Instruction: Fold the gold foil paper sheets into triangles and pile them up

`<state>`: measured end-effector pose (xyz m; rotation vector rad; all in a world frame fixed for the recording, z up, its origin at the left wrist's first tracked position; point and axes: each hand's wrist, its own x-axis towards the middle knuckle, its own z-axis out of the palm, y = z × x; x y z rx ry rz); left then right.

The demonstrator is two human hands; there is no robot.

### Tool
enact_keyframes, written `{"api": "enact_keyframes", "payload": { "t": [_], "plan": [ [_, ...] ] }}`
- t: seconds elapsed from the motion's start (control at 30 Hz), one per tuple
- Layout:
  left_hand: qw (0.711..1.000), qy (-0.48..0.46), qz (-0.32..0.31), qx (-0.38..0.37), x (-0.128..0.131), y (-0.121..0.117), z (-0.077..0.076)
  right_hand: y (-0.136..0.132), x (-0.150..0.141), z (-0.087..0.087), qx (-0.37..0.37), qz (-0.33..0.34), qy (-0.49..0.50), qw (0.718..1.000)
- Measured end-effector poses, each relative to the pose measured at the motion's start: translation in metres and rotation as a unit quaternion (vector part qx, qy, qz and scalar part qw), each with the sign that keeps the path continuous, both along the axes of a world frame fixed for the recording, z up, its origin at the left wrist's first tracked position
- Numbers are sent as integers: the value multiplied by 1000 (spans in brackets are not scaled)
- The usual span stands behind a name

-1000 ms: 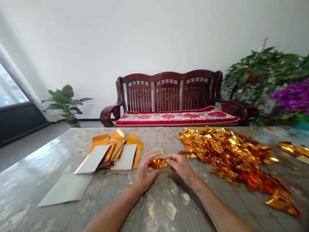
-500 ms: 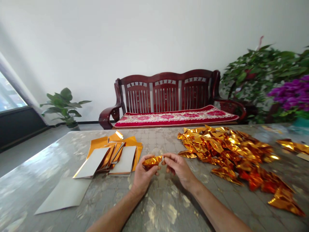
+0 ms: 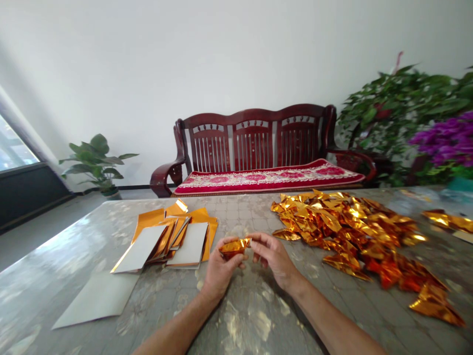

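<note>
A small folded gold foil-paper ingot [image 3: 232, 248], shaped like a boat, is held above the table. My left hand [image 3: 221, 266] is closed around its left end and underside, with the thumb along the near side. At the ingot's right tip, the bent fingers of my right hand [image 3: 271, 254] are pinched on the point, where a bit of pale paper edge shows. To the left lie loose stacked sheets of gold foil paper [image 3: 151, 217], several with their pale backs [image 3: 190, 244] up. A big heap of folded gold foil pieces [image 3: 332, 222] spreads over the table's right side.
The table [image 3: 236, 305] has a grey patterned top. One pale sheet [image 3: 98, 301] lies at the front left. More gold pieces [image 3: 443, 217] are at the far right edge. Behind stand a dark wooden bench [image 3: 254, 138], potted plants [image 3: 94, 162] and purple flowers [image 3: 449, 138].
My right fingertips have shifted slightly at the ingot's right tip, and more gold shows there now. My left hand keeps its hold. The papers and the heap are unchanged.
</note>
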<state>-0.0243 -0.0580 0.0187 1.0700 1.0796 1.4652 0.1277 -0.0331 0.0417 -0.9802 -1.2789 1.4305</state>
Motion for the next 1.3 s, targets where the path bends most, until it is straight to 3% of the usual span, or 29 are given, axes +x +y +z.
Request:
{"api": "enact_keyframes", "payload": {
  "t": [0.4, 0.87, 1.3],
  "plan": [
    [998, -59, -16, -22, -1, -1, 1, 2, -2, -4, -4, -10, 12, 1000],
    [993, -95, -55, -31, 1, -4, 4, 3, -7, -4, 20, -69, 12, 997],
    [992, -114, -50, -32, -1, -4, 1, 5, -2, -12, -10, -12, 68, 998]
  ]
}}
